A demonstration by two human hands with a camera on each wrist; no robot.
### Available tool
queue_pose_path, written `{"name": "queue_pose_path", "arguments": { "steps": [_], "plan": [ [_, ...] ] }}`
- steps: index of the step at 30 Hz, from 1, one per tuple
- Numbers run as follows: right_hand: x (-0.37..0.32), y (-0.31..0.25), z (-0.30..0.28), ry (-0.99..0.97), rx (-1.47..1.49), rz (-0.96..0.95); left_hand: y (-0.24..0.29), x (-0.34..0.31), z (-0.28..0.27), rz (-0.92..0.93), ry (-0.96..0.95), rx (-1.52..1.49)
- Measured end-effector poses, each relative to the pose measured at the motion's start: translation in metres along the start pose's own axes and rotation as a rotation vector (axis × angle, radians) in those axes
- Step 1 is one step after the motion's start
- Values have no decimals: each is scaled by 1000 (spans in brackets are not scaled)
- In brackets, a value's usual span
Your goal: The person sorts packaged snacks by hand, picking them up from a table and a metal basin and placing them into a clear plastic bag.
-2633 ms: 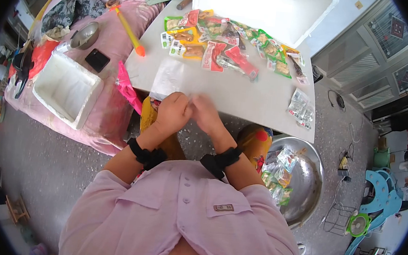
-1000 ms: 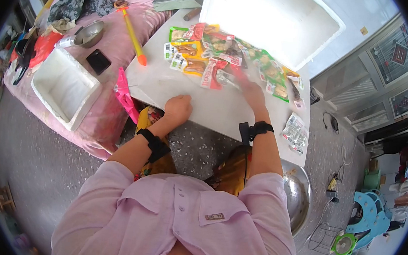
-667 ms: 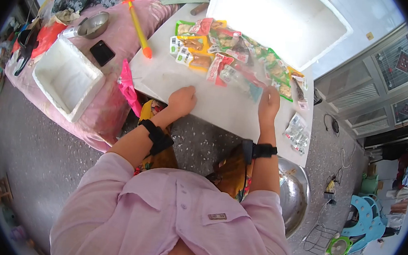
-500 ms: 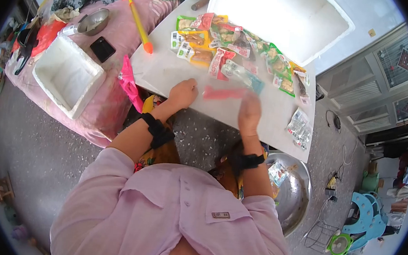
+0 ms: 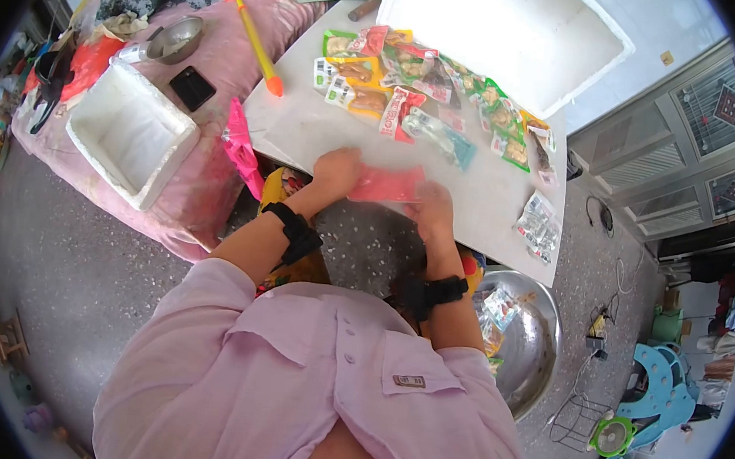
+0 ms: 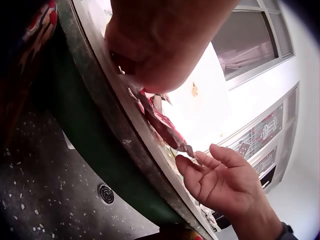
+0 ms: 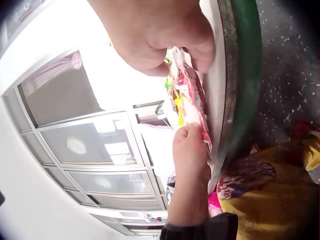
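A red plastic food packet [image 5: 386, 183] stretches between my two hands at the front edge of the white table [image 5: 341, 131]. My left hand [image 5: 336, 174] pinches its left end, and the left hand's thumb and fingers [image 7: 192, 131] show on the packet in the right wrist view. At the other end my right hand [image 5: 433, 211] holds the packet between thumb and fingers; in the left wrist view that hand [image 6: 220, 180] is turned palm toward the camera. Just behind lie a clear and blue packet [image 5: 439, 137] and a red and white packet [image 5: 400, 114].
Several colourful food packets [image 5: 361, 100] cover the table's back, before a big white foam box [image 5: 507, 32]. A silver packet [image 5: 539, 225] lies at the right edge. Below stands a metal basin [image 5: 536, 349] with packets inside. A smaller foam box [image 5: 131, 134] sits on the pink bed.
My right hand reached over the table, took the red packet from among the others and drew it back to the front edge. My left hand now grips its other end.
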State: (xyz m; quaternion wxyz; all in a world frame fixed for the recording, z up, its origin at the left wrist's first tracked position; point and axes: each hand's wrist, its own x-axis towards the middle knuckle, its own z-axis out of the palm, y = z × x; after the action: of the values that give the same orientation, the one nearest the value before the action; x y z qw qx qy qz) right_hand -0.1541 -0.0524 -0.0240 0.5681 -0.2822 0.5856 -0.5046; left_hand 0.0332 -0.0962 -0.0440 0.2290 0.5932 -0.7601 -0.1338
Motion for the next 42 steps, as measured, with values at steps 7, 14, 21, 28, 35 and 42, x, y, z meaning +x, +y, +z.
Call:
{"name": "queue_pose_path", "arguments": {
  "steps": [7, 14, 21, 28, 35, 42],
  "plan": [
    [12, -5, 0, -212, -24, 145, -5, 0, 0, 37, 22, -74],
    [-5, 11, 15, -11, 213, -22, 34, -7, -39, 9, -67, 19],
    [-17, 10, 48, -117, 489, -65, 48, -20, -25, 170, 71, -124],
    [1, 19, 47, -320, 92, 234, 40, -27, -18, 106, -130, -111],
    [19, 17, 69, -382, 106, 170, 28, -21, -14, 138, 40, -152],
    [64, -8, 37, -217, -924, -723, 12, -18, -11, 33, 63, -217]
  ]
}}
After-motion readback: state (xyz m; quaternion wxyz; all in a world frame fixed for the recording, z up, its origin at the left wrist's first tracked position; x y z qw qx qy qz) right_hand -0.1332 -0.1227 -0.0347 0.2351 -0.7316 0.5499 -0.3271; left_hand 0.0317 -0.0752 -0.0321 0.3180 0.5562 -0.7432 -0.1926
